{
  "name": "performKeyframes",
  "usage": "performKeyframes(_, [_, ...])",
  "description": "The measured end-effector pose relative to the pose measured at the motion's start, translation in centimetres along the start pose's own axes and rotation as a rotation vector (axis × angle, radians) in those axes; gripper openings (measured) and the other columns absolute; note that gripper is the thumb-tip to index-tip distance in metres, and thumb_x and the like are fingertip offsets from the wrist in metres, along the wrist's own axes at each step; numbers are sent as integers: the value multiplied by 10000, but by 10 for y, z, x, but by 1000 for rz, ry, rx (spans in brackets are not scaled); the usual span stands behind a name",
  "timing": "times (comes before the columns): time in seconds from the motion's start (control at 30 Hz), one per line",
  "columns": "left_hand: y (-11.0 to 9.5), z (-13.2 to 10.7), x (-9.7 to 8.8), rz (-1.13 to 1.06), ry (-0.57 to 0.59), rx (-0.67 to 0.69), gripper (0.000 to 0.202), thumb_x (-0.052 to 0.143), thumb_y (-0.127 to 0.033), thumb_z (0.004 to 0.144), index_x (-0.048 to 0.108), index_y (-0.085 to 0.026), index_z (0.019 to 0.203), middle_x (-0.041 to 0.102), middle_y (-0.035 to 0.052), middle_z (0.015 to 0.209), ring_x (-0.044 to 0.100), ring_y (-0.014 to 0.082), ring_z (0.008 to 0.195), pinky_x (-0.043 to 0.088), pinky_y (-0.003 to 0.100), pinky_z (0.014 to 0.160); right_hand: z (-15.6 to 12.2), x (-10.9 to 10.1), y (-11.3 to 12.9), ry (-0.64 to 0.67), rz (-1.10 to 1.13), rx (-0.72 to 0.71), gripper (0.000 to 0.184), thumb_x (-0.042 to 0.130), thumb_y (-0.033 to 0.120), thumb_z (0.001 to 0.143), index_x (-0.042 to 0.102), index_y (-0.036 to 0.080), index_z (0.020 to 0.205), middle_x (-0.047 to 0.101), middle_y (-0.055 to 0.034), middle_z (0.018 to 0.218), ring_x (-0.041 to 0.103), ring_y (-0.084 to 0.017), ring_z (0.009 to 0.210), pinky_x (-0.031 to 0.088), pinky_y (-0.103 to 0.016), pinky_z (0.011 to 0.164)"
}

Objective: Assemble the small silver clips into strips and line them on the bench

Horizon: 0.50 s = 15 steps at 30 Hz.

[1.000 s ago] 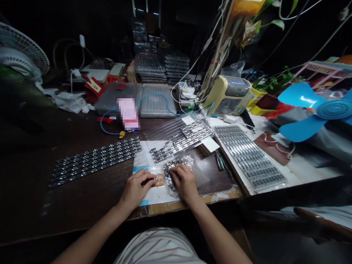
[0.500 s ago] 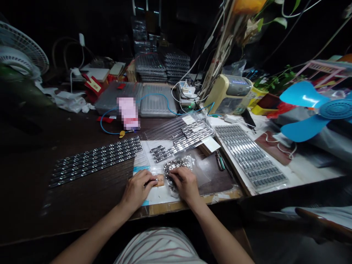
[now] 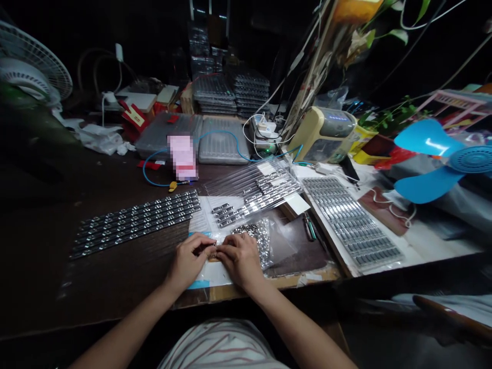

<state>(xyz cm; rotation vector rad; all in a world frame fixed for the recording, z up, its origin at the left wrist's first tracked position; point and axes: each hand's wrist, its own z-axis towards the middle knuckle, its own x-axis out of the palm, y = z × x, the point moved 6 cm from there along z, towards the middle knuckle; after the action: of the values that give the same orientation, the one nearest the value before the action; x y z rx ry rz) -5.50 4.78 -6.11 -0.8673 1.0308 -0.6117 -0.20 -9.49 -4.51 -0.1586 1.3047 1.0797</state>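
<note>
My left hand (image 3: 190, 261) and my right hand (image 3: 240, 260) meet at the fingertips over a small brown pad (image 3: 213, 259), which they mostly hide. The left fingers curl around something small and metallic. What the right fingertips hold is hidden. A clear bag of shiny metal parts (image 3: 255, 241) lies just beyond my right hand. A white paper sheet (image 3: 202, 277) lies under my hands. Rows of metal parts (image 3: 134, 223) lie on the dark table to the left, and clear plastic tubes with metal parts (image 3: 257, 192) lie ahead.
A white-edged tray of packed metal parts (image 3: 351, 220) stands on the right, with tweezers (image 3: 309, 226) beside it. Stacked plastic trays (image 3: 230, 95), a beige machine (image 3: 323, 136) and a blue fan (image 3: 434, 161) stand beyond. The table's front edge (image 3: 246, 292) runs close below my hands.
My right hand has moved left off the bag to meet my left hand at the pad. The bag now lies uncovered, and the view has shifted slightly.
</note>
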Motion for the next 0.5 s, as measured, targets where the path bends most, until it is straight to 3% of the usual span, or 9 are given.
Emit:
performKeyframes(0.1, [0,0,0,6,-2,-12,117,611,-258,805,713,-202,796,693,42,822,645,179,798,508,264,651,1,-13,-15,-17,-72,37,201,618,277,871,676,292,1063,653,-39,1046,511,-223,935,371,-366,770])
performKeyframes(0.23, [1,-1,1,9,19,-22,119,603,-254,806,712,-206,808,697,39,842,643,177,797,503,257,629,-2,-17,-30,30,-134,-23,265,641,275,852,642,298,1117,630,-50,1131,512,-242,1010,395,-382,815])
performKeyframes(0.37, [2,-1,1,17,22,-25,118,601,-254,808,708,-203,810,693,37,835,641,176,795,500,254,622,-6,-13,-38,-16,-99,-13,115,592,252,890,671,252,974,652,-48,970,547,-197,911,400,-331,774])
performKeyframes(0.5, [-2,5,-4,43,9,-23,115,602,-255,810,703,-201,821,692,40,855,641,180,818,502,262,644,-8,-10,-40,-67,-49,2,101,563,255,907,655,230,875,649,-39,897,552,-182,848,394,-312,746])
